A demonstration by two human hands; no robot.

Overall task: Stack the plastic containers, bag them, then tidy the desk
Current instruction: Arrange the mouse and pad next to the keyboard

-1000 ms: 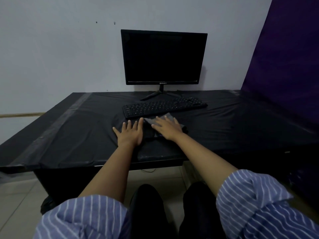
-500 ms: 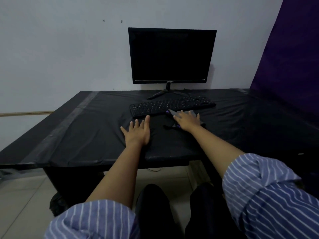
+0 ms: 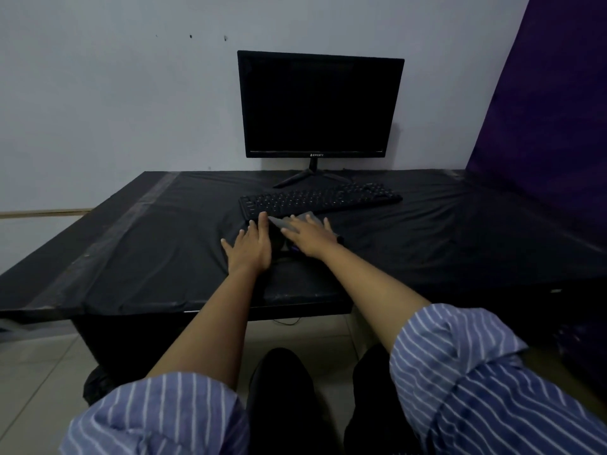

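Here both hands lie flat, fingers straight: the left hand (image 3: pixel 250 249) on the tabletop (image 3: pixel 141 257), the right hand (image 3: pixel 310 236) pressing a grey cloth (image 3: pixel 285 223), mostly hidden beneath it, beside the keyboard (image 3: pixel 320 200).

Person seen from head view, both arms in frame. Shirt: blue with thin white stripes. Left sleeve (image 3: pixel 157 418) pushed up above the elbow, fabric bunched, forearm bare. Right sleeve (image 3: pixel 486 376) likewise pushed up, cuff edge folded into a thick roll, stripes running diagonally across the folds. Left hand (image 3: pixel 248 249) bare, no watch, ring or glove visible. Right hand (image 3: pixel 310 238) bare, no jewellery visible. Legs in plain black trousers (image 3: pixel 282 399), no pattern visible; two dark knees between the sleeves. Footwear not visible.
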